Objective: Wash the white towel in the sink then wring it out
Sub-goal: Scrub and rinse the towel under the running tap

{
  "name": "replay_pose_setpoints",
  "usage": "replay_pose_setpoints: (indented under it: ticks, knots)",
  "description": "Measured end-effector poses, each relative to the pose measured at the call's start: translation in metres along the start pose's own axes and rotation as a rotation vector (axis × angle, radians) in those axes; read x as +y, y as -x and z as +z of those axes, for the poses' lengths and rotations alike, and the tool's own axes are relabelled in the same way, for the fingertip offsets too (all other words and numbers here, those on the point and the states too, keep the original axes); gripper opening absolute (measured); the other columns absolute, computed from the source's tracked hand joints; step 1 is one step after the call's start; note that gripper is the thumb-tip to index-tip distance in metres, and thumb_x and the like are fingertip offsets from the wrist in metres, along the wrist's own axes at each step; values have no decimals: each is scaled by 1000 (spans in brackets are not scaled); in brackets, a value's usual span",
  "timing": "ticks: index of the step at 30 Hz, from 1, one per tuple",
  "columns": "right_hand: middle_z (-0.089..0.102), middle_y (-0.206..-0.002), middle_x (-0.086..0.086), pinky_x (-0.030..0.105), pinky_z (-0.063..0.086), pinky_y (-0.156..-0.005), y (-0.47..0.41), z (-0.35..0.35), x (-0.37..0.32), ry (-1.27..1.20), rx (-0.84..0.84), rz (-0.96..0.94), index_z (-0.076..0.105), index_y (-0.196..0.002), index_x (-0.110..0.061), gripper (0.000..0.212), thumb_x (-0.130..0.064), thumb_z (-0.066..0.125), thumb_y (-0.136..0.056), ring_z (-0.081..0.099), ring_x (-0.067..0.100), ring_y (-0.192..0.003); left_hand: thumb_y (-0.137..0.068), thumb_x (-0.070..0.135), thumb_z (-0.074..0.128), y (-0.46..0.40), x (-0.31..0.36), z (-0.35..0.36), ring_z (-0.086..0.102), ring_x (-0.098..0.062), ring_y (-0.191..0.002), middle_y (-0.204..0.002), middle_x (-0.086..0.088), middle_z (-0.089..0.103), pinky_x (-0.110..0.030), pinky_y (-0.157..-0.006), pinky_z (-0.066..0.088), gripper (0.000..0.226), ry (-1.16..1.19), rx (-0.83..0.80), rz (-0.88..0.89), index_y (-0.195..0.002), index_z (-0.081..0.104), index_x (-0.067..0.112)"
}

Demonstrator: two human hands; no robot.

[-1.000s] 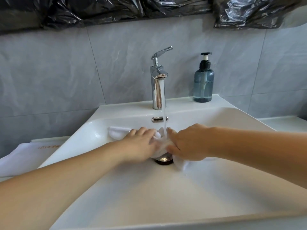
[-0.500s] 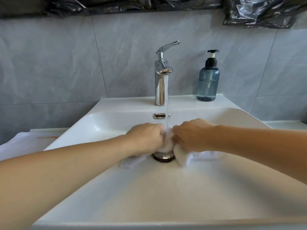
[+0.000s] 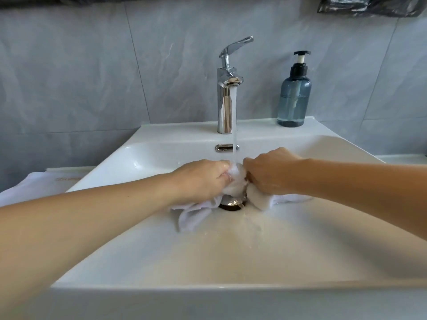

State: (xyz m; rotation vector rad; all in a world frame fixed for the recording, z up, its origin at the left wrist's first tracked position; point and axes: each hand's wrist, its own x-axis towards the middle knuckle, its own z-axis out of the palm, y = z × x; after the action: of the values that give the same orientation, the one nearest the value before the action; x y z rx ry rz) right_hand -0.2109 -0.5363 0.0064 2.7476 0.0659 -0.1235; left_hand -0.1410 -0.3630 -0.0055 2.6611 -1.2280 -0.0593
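The person's left hand (image 3: pixel 203 179) and right hand (image 3: pixel 269 173) each have a curled grip bunching the soggy, crumpled white cloth towel (image 3: pixel 234 184) between them, just above the round chrome drain (image 3: pixel 232 203) of the glossy white rectangular ceramic sink (image 3: pixel 231 250), with limp ends trailing onto the basin on both sides. A smooth stream of water (image 3: pixel 235 125) falls from the polished chrome single-lever faucet (image 3: pixel 227 93) onto the bunched cloth. A translucent blue-grey plastic pump bottle (image 3: pixel 293 95) with a black pump stands on the sink's back ledge, and a folded white cloth (image 3: pixel 34 183) at the left bears faint writing too blurred to read.
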Motion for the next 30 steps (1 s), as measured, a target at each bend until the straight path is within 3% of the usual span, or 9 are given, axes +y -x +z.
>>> replay_pose_setpoints:
  ticks: [2,5,9,12,14,18,22,26,30]
  knots:
    - [42,-74,-6,33,39,-64,9,1,-10,73,79,-74,36,-99,-17,15,-31,41,-100,47,22,-67,-105,41,30,-5,-15,-5,54,-11,-70,-81,7,58,-33,-66,42,26,-25,-26,-47,-81,40,42]
    - [35,-70,-6,34,35,-67,28,-2,-18,26,144,-141,32,-97,-19,26,-43,27,-105,46,26,-72,-106,46,20,-12,-21,-2,49,-25,-109,-109,4,47,-41,-92,40,21,-133,-47,-80,-101,39,38]
    - [48,-98,-8,39,47,-86,21,-14,2,-433,-23,25,53,-109,-29,33,-58,44,-94,56,22,-98,-94,52,45,-6,-15,-3,31,-22,-116,-124,-1,36,-37,-99,31,47,-27,-98,-312,-132,34,28]
    - [61,-118,0,37,46,-91,10,-23,7,-891,-220,127,58,-118,-23,59,-72,46,-86,61,21,-100,-74,72,56,6,-13,-17,46,-21,-107,-110,0,46,-36,-93,45,63,-70,-221,-499,-120,46,29]
    - [61,-125,3,39,46,-92,5,-23,-1,-665,-306,79,48,-131,-23,73,-76,49,-81,60,23,-108,-85,61,58,9,-8,-19,56,-18,-79,-93,-2,58,-27,-67,48,37,134,-283,-477,-96,58,26]
    - [63,-91,2,35,49,-72,-5,-11,-8,-387,-92,18,62,-98,-19,28,-45,52,-94,57,20,-77,-92,25,64,5,-7,-22,58,-18,-58,-72,-3,64,-20,-48,41,14,397,-41,-322,-83,61,15]
    - [54,-89,1,36,45,-70,-8,-10,17,-329,211,197,50,-110,-11,39,-48,50,-96,53,21,-78,-91,22,66,-3,-20,-31,53,-21,-98,-107,2,50,-34,-78,46,26,239,332,-18,-104,44,24]
    - [46,-129,5,41,41,-88,-2,-5,27,-259,10,125,20,-148,-23,77,-65,48,-89,43,24,-106,-80,33,61,-9,-33,-22,39,-24,-118,-125,0,37,-41,-90,49,44,336,67,-272,-118,40,36]
    - [35,-137,3,48,31,-101,-4,-13,21,-382,-23,54,41,-137,-36,50,-63,36,-95,32,28,-123,-90,68,34,-15,-22,-1,32,-26,-134,-147,1,36,-45,-110,31,57,344,-82,-282,-139,36,40]
